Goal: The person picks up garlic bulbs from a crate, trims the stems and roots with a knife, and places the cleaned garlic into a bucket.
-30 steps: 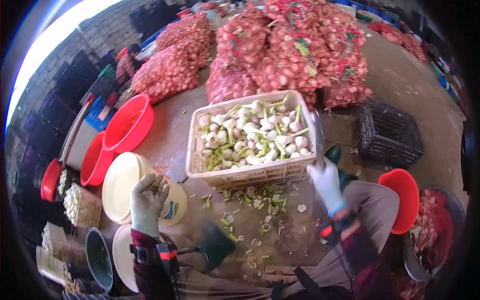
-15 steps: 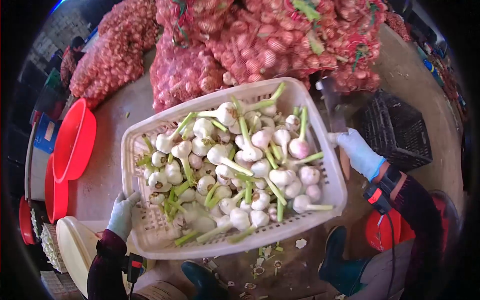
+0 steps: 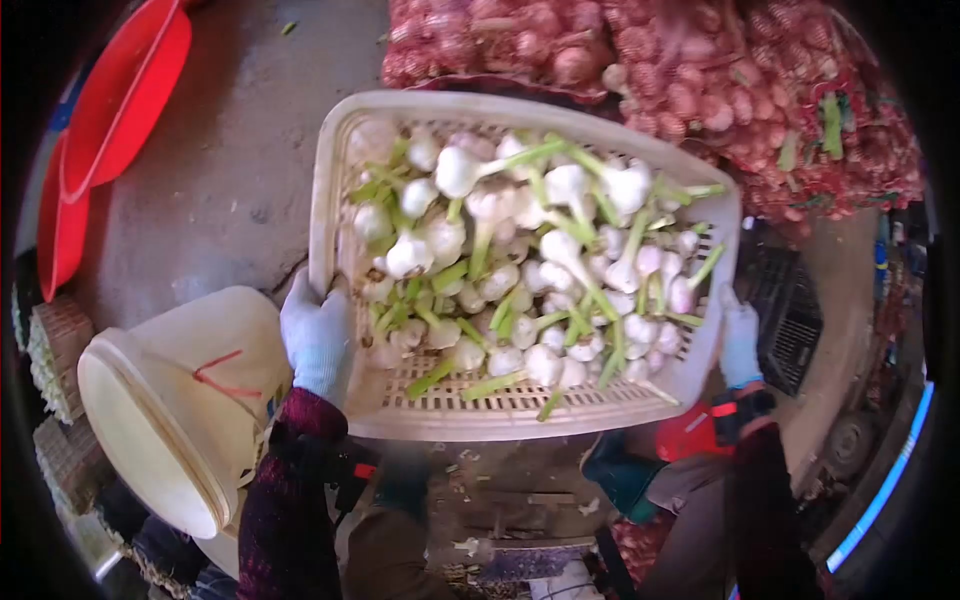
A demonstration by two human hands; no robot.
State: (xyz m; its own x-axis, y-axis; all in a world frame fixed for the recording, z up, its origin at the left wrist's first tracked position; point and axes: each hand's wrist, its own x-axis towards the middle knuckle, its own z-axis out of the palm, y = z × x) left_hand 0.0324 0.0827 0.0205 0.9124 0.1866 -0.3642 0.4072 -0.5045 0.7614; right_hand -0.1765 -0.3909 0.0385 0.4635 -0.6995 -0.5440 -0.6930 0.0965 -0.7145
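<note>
A white plastic basket (image 3: 330,200) with slotted walls hangs above the floor between my two gloved hands, full of white garlic bulbs (image 3: 457,172) with cut green stems. My left hand (image 3: 318,335) grips the basket's left wall, thumb over the rim. At the basket's right wall, my right hand (image 3: 740,335) is closed on the edge, its fingers partly hidden behind the wall.
Red mesh sacks of bulbs (image 3: 690,80) lie beyond the basket. Red basins (image 3: 125,100) stand at the upper left, a cream bucket (image 3: 220,350) at the lower left. A black crate (image 3: 790,320) is on the right. Trimmings and a low bench lie near my boots.
The view has shifted and turned; the basket now tilts down to the right. My right hand no longer shows the knife seen beside it earlier. The cream bucket shows more fully.
</note>
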